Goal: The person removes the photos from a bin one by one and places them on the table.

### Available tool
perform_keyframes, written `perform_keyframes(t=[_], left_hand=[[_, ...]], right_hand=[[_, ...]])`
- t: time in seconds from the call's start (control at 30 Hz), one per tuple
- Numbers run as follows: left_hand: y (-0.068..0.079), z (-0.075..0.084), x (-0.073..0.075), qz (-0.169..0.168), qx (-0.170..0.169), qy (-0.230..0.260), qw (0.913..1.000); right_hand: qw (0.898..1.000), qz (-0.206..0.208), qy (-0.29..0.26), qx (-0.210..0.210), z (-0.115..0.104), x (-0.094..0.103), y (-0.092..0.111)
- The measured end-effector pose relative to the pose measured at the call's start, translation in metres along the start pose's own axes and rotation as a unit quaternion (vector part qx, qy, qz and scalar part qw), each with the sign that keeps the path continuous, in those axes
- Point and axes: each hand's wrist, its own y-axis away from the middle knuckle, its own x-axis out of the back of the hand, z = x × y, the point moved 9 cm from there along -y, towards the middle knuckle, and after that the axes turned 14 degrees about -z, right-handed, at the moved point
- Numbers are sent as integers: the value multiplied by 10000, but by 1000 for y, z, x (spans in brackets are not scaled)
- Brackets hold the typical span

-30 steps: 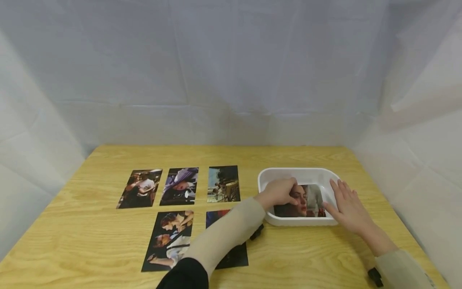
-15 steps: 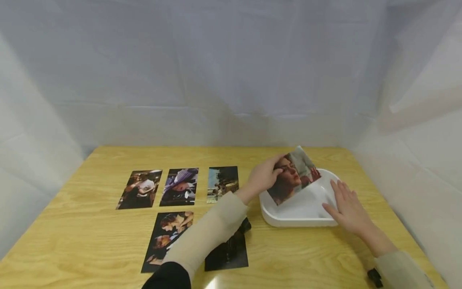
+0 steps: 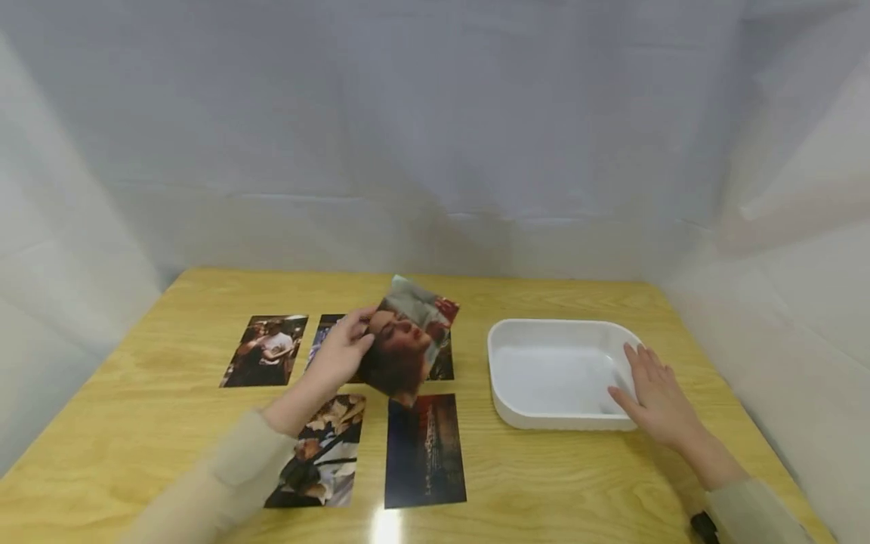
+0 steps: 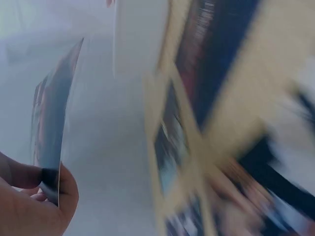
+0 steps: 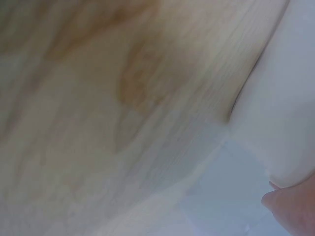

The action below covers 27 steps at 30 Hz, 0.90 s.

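Observation:
My left hand (image 3: 340,351) pinches a photo card (image 3: 406,332) by its left edge, thumb on the printed side, and holds it tilted above the table. The card shows a close-up of a face beside a grey area; in the left wrist view the card (image 4: 55,108) is seen nearly edge-on between thumb and fingers. My right hand (image 3: 659,397) rests with straight fingers on the right rim of a white plastic tray (image 3: 499,378). In the right wrist view only part of that hand (image 5: 295,204) shows, against the tray's wall (image 5: 280,108).
Several photo cards lie in two rows on the wooden table (image 3: 136,423): a couple card (image 3: 266,351), a dark ship card (image 3: 426,452) and a card (image 3: 333,453) partly under my left sleeve. Two back-row cards are partly covered by the held card and hand. White sheeting (image 3: 435,136) stands behind.
My left hand has lifted the photo card out of the white tray and carried it left, over the laid-out cards. My right hand stays on the tray's rim.

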Motion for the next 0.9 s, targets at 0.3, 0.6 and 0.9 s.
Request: perform_keyframes(t=[0.3, 0.6, 0.9], left_hand=[[88, -69, 63, 297, 1060, -419, 9930], [134, -115, 94, -17, 1703, -1065, 9796], [138, -125, 96, -311, 1912, -2644, 9448]], right_hand=[[9999, 4, 108, 23, 4, 9, 0], [10000, 6, 69, -20, 11, 10, 4], [9999, 4, 117, -41, 12, 9, 5]])
